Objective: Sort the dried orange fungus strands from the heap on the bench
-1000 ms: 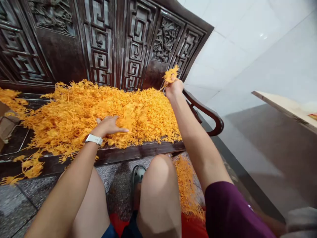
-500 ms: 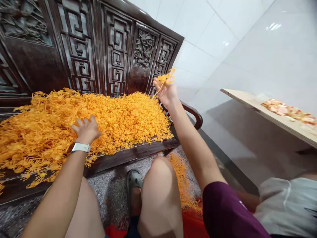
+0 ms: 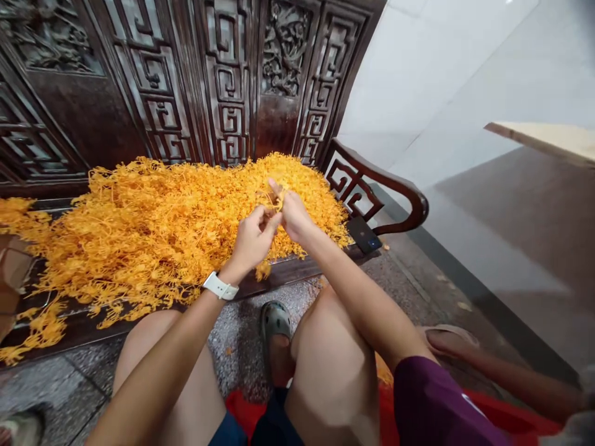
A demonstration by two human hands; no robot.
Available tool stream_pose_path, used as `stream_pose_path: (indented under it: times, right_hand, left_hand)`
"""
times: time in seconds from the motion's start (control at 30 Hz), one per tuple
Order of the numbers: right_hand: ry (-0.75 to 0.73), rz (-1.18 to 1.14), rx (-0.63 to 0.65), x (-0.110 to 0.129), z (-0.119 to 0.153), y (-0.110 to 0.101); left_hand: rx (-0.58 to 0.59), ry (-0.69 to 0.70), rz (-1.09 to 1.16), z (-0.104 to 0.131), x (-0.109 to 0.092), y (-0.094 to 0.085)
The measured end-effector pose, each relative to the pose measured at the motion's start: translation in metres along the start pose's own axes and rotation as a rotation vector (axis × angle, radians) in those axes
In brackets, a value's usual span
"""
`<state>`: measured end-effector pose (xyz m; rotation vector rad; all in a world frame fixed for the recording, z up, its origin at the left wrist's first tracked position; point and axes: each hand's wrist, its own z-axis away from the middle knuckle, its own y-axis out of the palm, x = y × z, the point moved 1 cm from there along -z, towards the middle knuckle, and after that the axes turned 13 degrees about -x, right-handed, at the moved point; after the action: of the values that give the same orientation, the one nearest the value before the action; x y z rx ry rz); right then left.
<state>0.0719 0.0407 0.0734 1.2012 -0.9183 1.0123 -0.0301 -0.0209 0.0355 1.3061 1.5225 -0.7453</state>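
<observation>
A long heap of orange stringy pieces [image 3: 153, 229] covers the seat of a dark carved wooden bench [image 3: 292, 266]. My left hand [image 3: 255, 238], with a pale watch strap at its wrist, is closed in a pinch above the heap's front edge. Touching it, my right hand [image 3: 290, 214] is closed on orange strands [image 3: 277, 199] that show between the fingers of both hands. Some orange bits hang below my left hand, over the bench edge.
A dark phone [image 3: 364, 235] lies at the seat's right end beside the curved armrest [image 3: 411, 204]. A pale board [image 3: 548, 137] juts out at the right. Another person's leg [image 3: 506, 371] is at lower right. Red material [image 3: 246, 412] lies beneath my legs.
My right hand has come down from its raised place and my left hand has lifted off the heap; they now meet over it. The view has shifted, showing the armrest and phone.
</observation>
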Motion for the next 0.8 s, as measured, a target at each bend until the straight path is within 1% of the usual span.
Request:
stream_pose_path:
  times: [0.07, 0.1, 0.17, 0.23, 0.3, 0.33, 0.43, 0.53, 0.67, 0.8]
  right_hand:
    - [0.059, -0.060, 0.000, 0.002, -0.007, -0.007]
    - [0.115, -0.094, 0.000, 0.003, -0.010, -0.011]
    - [0.245, -0.152, -0.006, 0.006, -0.016, -0.018]
    - [0.336, -0.197, -0.014, 0.007, -0.020, -0.022]
    - [0.365, -0.232, -0.022, 0.006, -0.021, -0.021]
    - [0.366, -0.242, -0.028, 0.005, -0.021, -0.020]
    - [0.329, -0.246, -0.038, 0.003, -0.025, -0.017]
    - [0.276, -0.240, -0.061, -0.003, -0.035, -0.014]
    - [0.280, -0.278, -0.190, -0.015, -0.054, -0.002]
    - [0.303, -0.340, -0.307, -0.019, -0.074, 0.014]
  left_hand:
    - [-0.024, -0.066, 0.080, -0.004, 0.007, -0.003]
    - [-0.052, -0.120, 0.140, -0.007, 0.009, -0.006]
    - [-0.136, -0.251, 0.285, -0.014, 0.010, -0.012]
    - [-0.204, -0.389, 0.441, -0.020, 0.009, -0.016]
    - [-0.220, -0.501, 0.566, -0.024, 0.008, -0.018]
    - [-0.215, -0.535, 0.605, -0.025, 0.007, -0.019]
    - [-0.192, -0.565, 0.643, -0.027, 0.006, -0.020]
    - [-0.169, -0.570, 0.624, -0.025, 0.007, -0.020]
    - [-0.168, -0.585, 0.605, -0.024, 0.011, -0.017]
    - [-0.200, -0.593, 0.641, -0.025, 0.011, -0.005]
